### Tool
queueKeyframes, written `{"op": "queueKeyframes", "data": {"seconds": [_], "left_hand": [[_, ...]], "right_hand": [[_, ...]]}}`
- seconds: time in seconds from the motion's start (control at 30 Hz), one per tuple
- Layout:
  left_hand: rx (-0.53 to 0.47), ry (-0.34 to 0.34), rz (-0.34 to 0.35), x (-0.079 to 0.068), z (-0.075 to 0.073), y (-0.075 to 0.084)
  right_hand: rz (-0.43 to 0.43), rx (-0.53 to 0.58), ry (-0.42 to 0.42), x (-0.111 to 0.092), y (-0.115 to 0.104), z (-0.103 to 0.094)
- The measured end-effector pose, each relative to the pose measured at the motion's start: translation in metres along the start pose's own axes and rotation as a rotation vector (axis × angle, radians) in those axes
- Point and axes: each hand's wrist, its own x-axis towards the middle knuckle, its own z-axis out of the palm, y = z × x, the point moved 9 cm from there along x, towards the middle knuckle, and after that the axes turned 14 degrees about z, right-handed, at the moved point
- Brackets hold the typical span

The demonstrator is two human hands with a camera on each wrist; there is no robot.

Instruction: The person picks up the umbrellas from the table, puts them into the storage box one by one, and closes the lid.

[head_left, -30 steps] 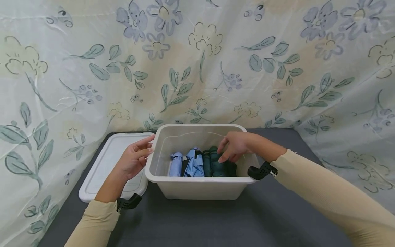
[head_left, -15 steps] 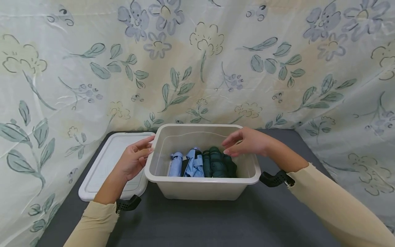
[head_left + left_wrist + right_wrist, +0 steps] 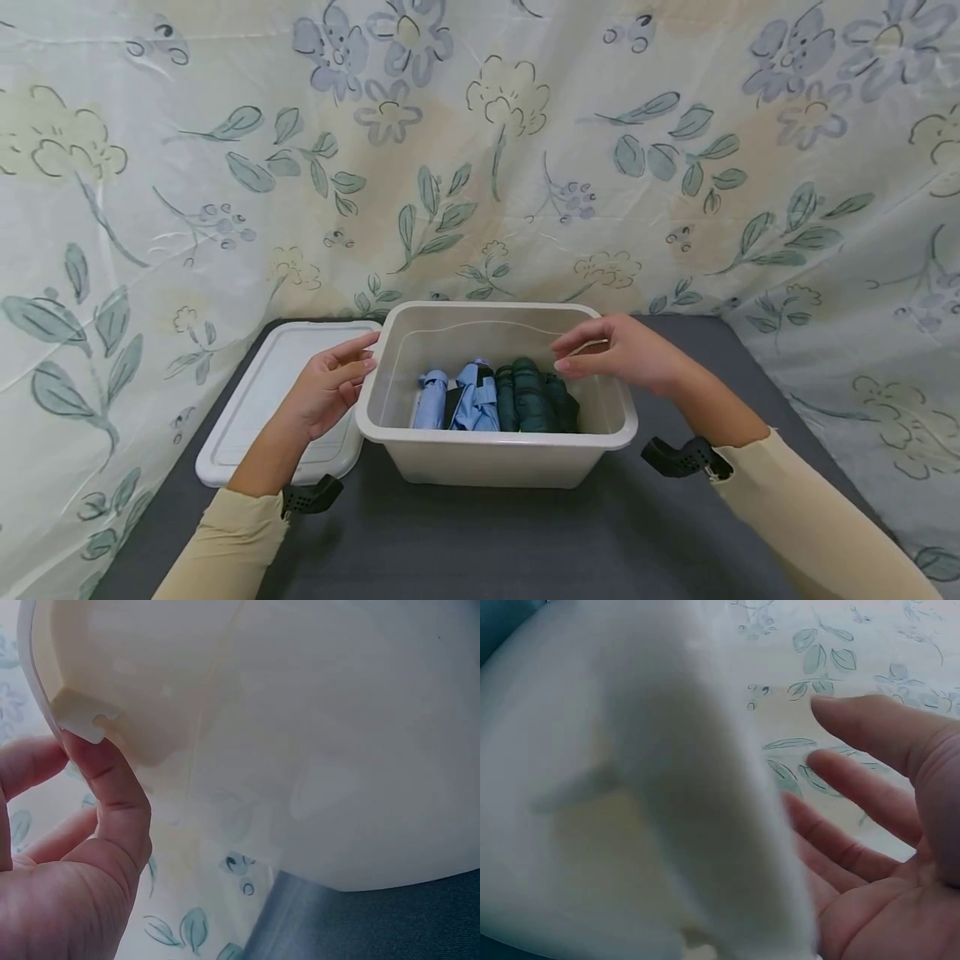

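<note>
A cream plastic storage bin [image 3: 495, 460] stands on the dark grey table, its top uncovered. My left hand [image 3: 326, 390] holds the bin's left rim; in the left wrist view the thumb [image 3: 112, 791] reaches under the lip, with the index finger at its edge. Inside, side by side, lie a light blue rolled bundle [image 3: 431, 400], a looser light blue folded bundle [image 3: 477, 402] and dark green rolled bundles [image 3: 531, 400]. My right hand [image 3: 626, 354] hovers over the bin's right rim, fingers relaxed and apart, holding nothing.
A white lid [image 3: 262, 404] lies flat on the table [image 3: 480, 542] to the left, partly behind my left forearm. A floral curtain [image 3: 480, 167] hangs behind the table and along the sides. Black wrist cameras [image 3: 678, 457] sit on both wrists.
My right hand has risen from the dark green bundles and moved right, toward the bin's right rim, its fingers loosening. My left hand stays at the left rim.
</note>
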Motion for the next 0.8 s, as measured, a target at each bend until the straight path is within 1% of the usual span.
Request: {"op": "queueKeyframes", "data": {"seconds": [0.17, 0.27, 0.4, 0.5, 0.6, 0.67, 0.8], "left_hand": [[-0.007, 0.022, -0.023, -0.002, -0.003, -0.002], [-0.010, 0.016, -0.026, -0.003, -0.003, -0.003], [-0.006, 0.009, -0.020, -0.005, -0.008, -0.003], [0.010, 0.018, -0.014, -0.007, -0.014, -0.006], [0.065, 0.046, -0.011, -0.009, -0.024, -0.009], [0.119, 0.069, -0.017, -0.010, -0.032, -0.013], [0.271, 0.110, -0.026, -0.012, -0.048, -0.019]], "right_hand": [[-0.040, 0.026, 0.101, -0.007, 0.002, -0.005], [-0.063, 0.048, 0.154, -0.012, 0.005, -0.007], [-0.111, 0.074, 0.195, -0.018, 0.007, -0.008], [-0.153, 0.091, 0.216, -0.024, 0.009, -0.008], [-0.186, 0.116, 0.246, -0.029, 0.011, -0.010], [-0.205, 0.131, 0.279, -0.032, 0.013, -0.011], [-0.264, 0.188, 0.335, -0.041, 0.015, -0.012]]}}
